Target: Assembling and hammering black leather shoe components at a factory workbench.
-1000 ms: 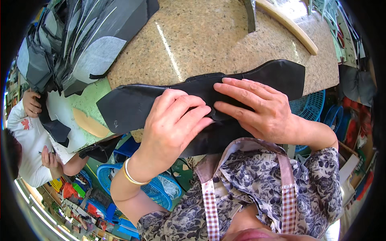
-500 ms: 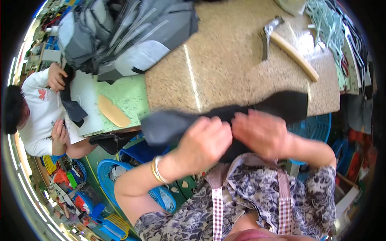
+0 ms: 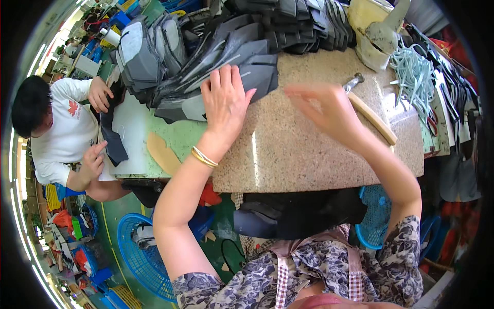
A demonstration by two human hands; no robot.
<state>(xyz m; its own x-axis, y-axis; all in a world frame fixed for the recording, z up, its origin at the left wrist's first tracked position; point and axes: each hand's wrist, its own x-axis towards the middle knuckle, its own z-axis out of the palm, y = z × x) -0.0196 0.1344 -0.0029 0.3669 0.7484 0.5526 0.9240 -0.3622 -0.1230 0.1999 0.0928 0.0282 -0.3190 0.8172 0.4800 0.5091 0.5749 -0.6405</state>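
Note:
My left hand [image 3: 226, 100] lies with fingers stretched out on the near edge of a pile of grey and black cut pieces [image 3: 247, 56]. It grips none of them. My right hand [image 3: 324, 108], blurred by motion, is over the stone-topped board [image 3: 288, 154], just left of a hammer [image 3: 373, 118]. Its fingers point left, look stretched out, and show nothing in them. A black, curved-edged piece [image 3: 303, 216] rests across my lap below the board's front edge, touched by neither hand.
A co-worker [image 3: 67, 129] at the left handles a dark strip [image 3: 116, 141]. A tan cut shape [image 3: 162, 152] lies on the green tabletop. Pale blue cords [image 3: 414, 77] and a whitish container [image 3: 373, 36] stand at the back right. Blue baskets [image 3: 141, 252] are below.
Both hands have let go of the black piece, which has dropped from the board's edge to my lap. They have moved forward, the left one onto the pile, the right over the board.

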